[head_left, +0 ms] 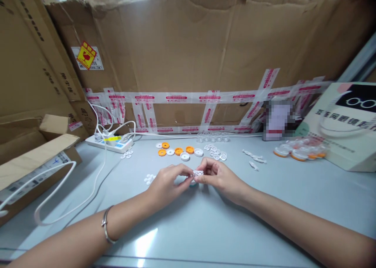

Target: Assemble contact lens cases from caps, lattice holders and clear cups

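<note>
My left hand (pixel 169 182) and my right hand (pixel 217 176) meet over the middle of the grey table (pixel 188 225). Both pinch the same small white plastic part (pixel 197 173) between fingertips. A silver bangle (pixel 106 229) sits on my left wrist. Just beyond the hands lies a row of orange and white round caps (pixel 179 151). A heap of small white plastic pieces (pixel 216 152) lies next to the caps. A few more white bits (pixel 149 178) rest left of my left hand.
A white power strip (pixel 109 142) with plugs and white cables (pixel 55 189) lies at the left. An open cardboard box (pixel 32 162) stands far left. Taped cardboard walls (pixel 188 64) close the back. A bag of orange-rimmed discs (pixel 299 150) and a printed box (pixel 343 123) sit at the right.
</note>
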{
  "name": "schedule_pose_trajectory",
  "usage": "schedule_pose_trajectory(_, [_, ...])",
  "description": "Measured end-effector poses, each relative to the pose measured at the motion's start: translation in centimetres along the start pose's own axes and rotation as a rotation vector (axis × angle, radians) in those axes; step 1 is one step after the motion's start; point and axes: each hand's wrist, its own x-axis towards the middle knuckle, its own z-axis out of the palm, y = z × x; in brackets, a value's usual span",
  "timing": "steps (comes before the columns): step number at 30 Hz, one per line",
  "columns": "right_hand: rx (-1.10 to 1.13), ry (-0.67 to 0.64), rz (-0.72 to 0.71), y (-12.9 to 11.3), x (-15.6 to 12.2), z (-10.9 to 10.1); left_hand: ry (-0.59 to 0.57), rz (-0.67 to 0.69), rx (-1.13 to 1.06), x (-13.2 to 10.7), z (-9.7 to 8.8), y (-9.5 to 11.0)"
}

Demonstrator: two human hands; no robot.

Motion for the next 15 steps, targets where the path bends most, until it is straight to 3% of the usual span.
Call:
schedule_pose_trajectory(7, [0.024, 0.012, -0.013, 0.13, -0.19, 0.37, 0.04, 0.286, 0.19, 0.23, -0.36, -0.21])
schedule_pose_trajectory(15, [0.096, 0.013, -0.036, 0.18, -0.04, 0.09, 0.16, 0.209, 0.169, 0.52, -0.33, -0.43])
